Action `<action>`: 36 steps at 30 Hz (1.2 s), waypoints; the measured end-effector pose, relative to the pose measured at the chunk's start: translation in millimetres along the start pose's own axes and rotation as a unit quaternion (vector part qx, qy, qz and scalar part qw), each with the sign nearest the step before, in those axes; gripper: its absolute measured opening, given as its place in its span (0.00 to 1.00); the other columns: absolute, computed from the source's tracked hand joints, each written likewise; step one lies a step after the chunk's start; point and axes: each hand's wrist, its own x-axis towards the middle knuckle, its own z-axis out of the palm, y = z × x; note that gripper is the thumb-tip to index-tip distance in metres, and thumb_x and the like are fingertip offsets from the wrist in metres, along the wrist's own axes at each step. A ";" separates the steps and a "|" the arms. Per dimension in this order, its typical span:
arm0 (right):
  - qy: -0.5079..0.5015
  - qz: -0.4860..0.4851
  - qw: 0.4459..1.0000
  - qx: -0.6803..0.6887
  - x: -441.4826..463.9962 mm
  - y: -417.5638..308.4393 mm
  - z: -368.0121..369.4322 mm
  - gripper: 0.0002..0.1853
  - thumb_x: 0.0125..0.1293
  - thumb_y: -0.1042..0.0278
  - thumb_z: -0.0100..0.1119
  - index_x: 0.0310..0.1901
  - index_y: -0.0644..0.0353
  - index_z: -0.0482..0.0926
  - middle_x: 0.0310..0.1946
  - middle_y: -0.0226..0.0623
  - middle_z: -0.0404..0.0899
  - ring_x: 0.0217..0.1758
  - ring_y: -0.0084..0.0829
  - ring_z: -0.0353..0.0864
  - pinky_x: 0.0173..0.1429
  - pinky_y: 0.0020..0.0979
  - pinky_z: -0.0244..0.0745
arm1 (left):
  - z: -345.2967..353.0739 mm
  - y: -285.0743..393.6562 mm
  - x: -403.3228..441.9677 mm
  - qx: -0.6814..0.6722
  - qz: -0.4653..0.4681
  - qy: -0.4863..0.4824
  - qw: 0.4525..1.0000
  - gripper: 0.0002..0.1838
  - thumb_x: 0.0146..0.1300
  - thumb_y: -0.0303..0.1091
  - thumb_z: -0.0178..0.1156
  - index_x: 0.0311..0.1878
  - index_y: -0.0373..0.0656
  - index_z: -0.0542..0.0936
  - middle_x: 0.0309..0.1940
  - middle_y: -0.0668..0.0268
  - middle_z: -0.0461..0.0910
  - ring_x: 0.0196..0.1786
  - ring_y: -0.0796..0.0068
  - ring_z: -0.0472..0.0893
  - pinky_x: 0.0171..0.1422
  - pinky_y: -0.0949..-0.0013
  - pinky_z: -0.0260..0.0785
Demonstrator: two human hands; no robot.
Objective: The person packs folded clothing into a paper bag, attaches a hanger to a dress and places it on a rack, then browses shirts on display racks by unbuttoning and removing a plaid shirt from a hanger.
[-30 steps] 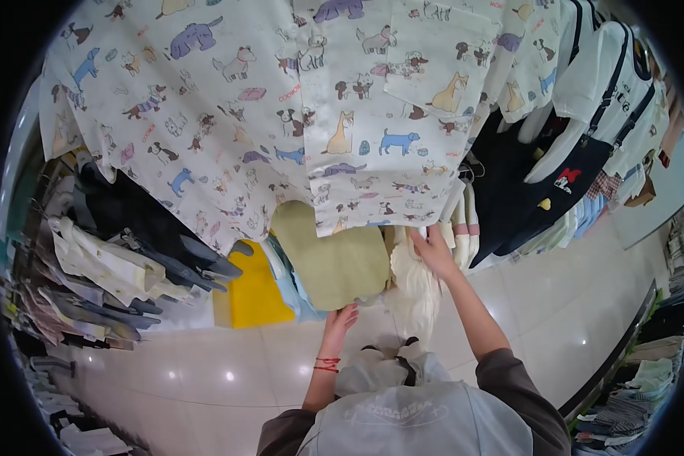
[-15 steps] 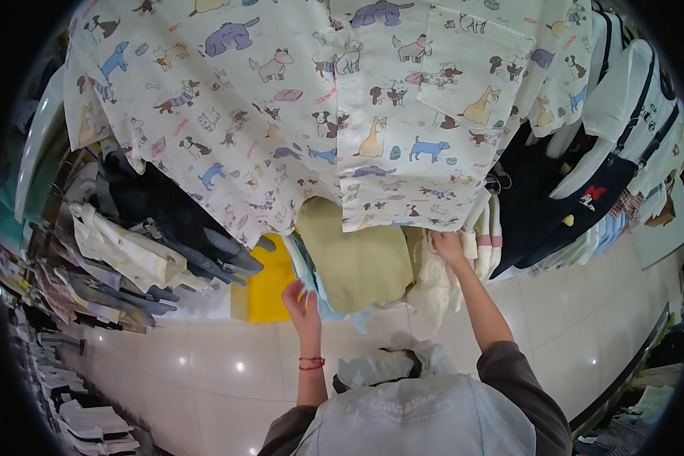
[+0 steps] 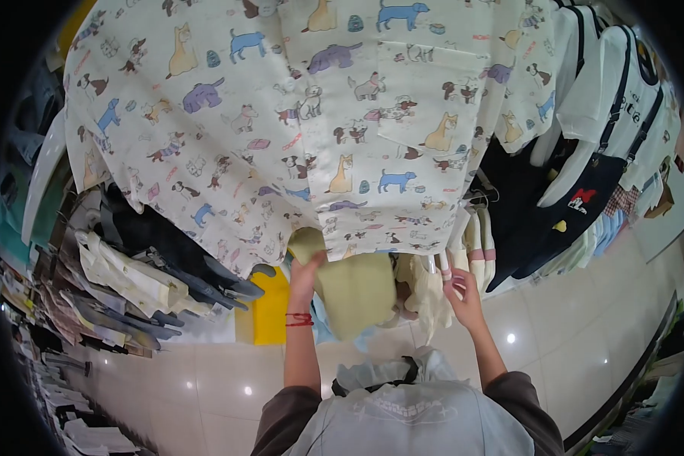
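Note:
A large white shirt printed with dogs and cats (image 3: 281,129) hangs across the top and middle of the head view. Below its hem hangs a pale green garment (image 3: 357,292). My left hand (image 3: 305,273), with red cords at the wrist, reaches up to the green garment's upper left part; its fingertips are partly hidden at the shirt's hem. On the right, my right hand (image 3: 461,290) is closed at the edge of the cream garments (image 3: 425,292), its fingers bent together; what lies between them is too small to tell.
Dark and cream clothes (image 3: 133,277) hang at the left, beside a yellow item (image 3: 270,308). White tops with navy overalls (image 3: 581,201) hang at the right. A curved rack edge (image 3: 631,391) stands at the lower right, over the tiled floor (image 3: 228,380).
My left hand has moved up from below the garments to the green garment. My right hand has shifted slightly down and right along the cream clothes. The view has shifted a little.

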 end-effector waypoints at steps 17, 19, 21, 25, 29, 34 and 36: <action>-0.273 0.261 0.836 0.398 58.1 -80.7 115.8 0.25 0.66 0.56 0.49 0.58 0.65 0.64 0.55 0.42 0.68 0.56 0.26 0.68 0.60 0.28 0.63 | 7.1 -18.9 -108.0 -0.016 -0.142 -0.081 0.986 0.28 0.56 0.30 0.60 0.60 0.37 0.64 0.53 0.59 0.72 0.52 0.65 0.74 0.56 0.63 0.68; -0.235 0.241 0.920 0.201 67.5 -92.7 128.3 0.23 0.65 0.59 0.51 0.56 0.67 0.66 0.52 0.41 0.71 0.52 0.24 0.71 0.55 0.27 0.67 | -6.0 -27.8 -107.9 0.001 -0.140 -0.145 0.979 0.31 0.57 0.33 0.60 0.62 0.38 0.62 0.56 0.60 0.69 0.56 0.65 0.71 0.59 0.63 0.65; -0.258 0.223 0.918 0.200 69.4 -84.0 131.6 0.22 0.65 0.61 0.51 0.55 0.67 0.68 0.49 0.39 0.73 0.48 0.23 0.72 0.51 0.26 0.68 | -24.8 -40.9 -108.3 0.012 -0.127 -0.224 0.966 0.32 0.60 0.39 0.59 0.64 0.39 0.60 0.59 0.62 0.67 0.60 0.69 0.68 0.63 0.64 0.60; -0.274 0.194 0.902 0.272 53.4 -99.8 112.5 0.18 0.65 0.64 0.51 0.54 0.65 0.69 0.46 0.35 0.75 0.45 0.22 0.75 0.48 0.25 0.71 | -44.2 -70.1 -84.4 -0.370 -0.080 -0.199 0.904 0.43 0.56 0.61 0.53 0.67 0.40 0.55 0.65 0.58 0.58 0.66 0.64 0.60 0.68 0.61 0.53; -0.302 0.149 0.915 0.222 28.3 -98.3 84.7 0.18 0.66 0.64 0.50 0.54 0.64 0.69 0.45 0.32 0.75 0.45 0.21 0.74 0.48 0.26 0.71 | -21.7 -37.0 -24.9 -0.385 -0.077 -0.134 0.910 0.53 0.51 0.76 0.40 0.68 0.39 0.52 0.66 0.54 0.55 0.68 0.57 0.56 0.69 0.54 0.48; -0.506 0.010 0.861 0.043 -23.0 -99.2 32.1 0.19 0.66 0.62 0.51 0.54 0.64 0.70 0.45 0.33 0.76 0.46 0.21 0.73 0.51 0.25 0.68 | 22.1 -18.8 -9.1 -0.539 -0.056 -0.274 0.795 0.53 0.51 0.77 0.36 0.67 0.38 0.53 0.66 0.52 0.54 0.68 0.52 0.55 0.70 0.54 0.48; -0.534 0.052 0.842 0.051 -41.7 -88.7 23.8 0.19 0.66 0.62 0.51 0.54 0.65 0.70 0.45 0.34 0.76 0.46 0.22 0.73 0.52 0.26 0.67 | 33.1 -27.4 -16.6 -0.400 -0.126 -0.322 0.849 0.41 0.61 0.63 0.39 0.66 0.38 0.55 0.64 0.53 0.59 0.63 0.54 0.63 0.64 0.56 0.58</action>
